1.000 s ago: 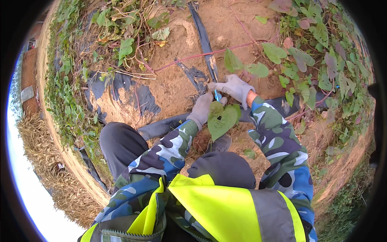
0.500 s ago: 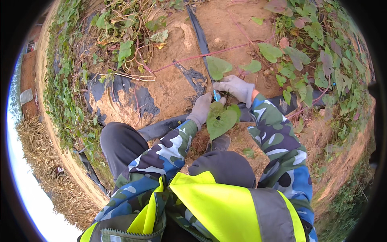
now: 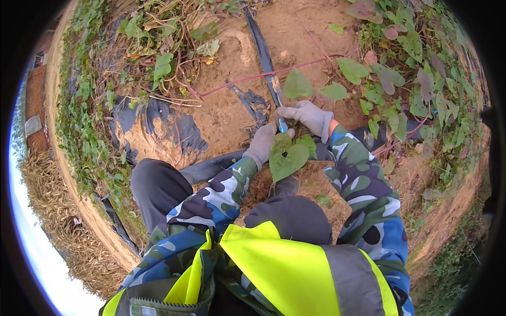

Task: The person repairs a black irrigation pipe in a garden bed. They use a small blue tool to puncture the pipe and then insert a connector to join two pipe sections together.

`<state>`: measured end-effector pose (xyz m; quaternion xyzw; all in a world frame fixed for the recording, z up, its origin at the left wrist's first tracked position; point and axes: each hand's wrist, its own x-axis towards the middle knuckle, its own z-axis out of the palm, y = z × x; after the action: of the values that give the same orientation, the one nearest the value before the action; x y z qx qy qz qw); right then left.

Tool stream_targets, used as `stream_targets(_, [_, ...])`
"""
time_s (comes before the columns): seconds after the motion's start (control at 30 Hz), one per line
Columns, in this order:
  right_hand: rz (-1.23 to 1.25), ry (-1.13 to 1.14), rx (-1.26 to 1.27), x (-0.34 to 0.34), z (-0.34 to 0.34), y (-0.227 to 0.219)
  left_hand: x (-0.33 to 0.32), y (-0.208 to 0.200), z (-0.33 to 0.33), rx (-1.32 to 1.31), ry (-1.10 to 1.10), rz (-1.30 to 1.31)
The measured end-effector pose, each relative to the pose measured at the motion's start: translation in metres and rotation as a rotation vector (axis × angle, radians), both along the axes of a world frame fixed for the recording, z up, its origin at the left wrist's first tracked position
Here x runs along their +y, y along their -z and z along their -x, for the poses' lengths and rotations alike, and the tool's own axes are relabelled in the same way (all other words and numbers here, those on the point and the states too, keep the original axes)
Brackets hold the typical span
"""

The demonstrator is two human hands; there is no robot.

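Note:
My left hand (image 3: 262, 143), in a pale grey glove, is closed by a small bright blue plastic piece (image 3: 282, 126) that shows at its fingertips. Just to the right, my gloved right hand (image 3: 312, 117) pinches at the lower end of a flat black strip (image 3: 262, 50), which runs up the bare soil. Beneath both hands a thicker black hose (image 3: 213, 165) lies crosswise, partly covered. A large heart-shaped leaf (image 3: 287, 158) with a hole in it hangs below my fingers and hides part of the hose. Another green leaf (image 3: 298, 84) stands above my right hand.
Leafy vines (image 3: 414, 68) crowd the right, and more vines (image 3: 163, 66) grow upper left. A reddish stem (image 3: 253, 78) crosses the strip. Torn black plastic film (image 3: 190, 131) lies on the soil. My bent knee (image 3: 161, 192) is left of my arm. Dry stalks (image 3: 63, 226) lie far left.
The leaf above my right hand has shifted right and up, and the strip's lower part now shows more. Both hands stay nearly in place.

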<state>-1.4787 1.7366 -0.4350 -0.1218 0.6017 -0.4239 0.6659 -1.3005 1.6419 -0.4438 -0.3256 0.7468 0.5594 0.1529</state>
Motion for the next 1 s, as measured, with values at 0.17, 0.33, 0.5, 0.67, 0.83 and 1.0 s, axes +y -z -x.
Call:
stream_targets(0.17, [0.102,0.026,0.079,0.004,-0.008,0.019,-0.002,-0.003,0.003,-0.076,0.064,0.105])
stream_targets(0.33, [-0.038,-0.046,0.344,-0.003,-0.016,0.035,-0.001,0.003,0.001,-0.077,-0.007,-0.013])
stream_targets(0.5, [-0.113,0.000,0.151,-0.004,-0.022,0.015,-0.001,0.004,-0.001,-0.036,-0.028,-0.070])
stream_targets(0.67, [-0.027,-0.053,-0.004,0.001,-0.006,-0.002,-0.003,0.002,0.001,-0.025,0.007,-0.053])
stream_targets(0.83, [-0.001,-0.106,0.039,0.003,-0.004,-0.004,0.000,0.002,-0.001,-0.021,-0.001,-0.051])
stream_targets(1.0, [-0.011,-0.051,0.096,-0.004,-0.016,0.003,0.002,0.004,-0.004,-0.046,-0.062,-0.081])
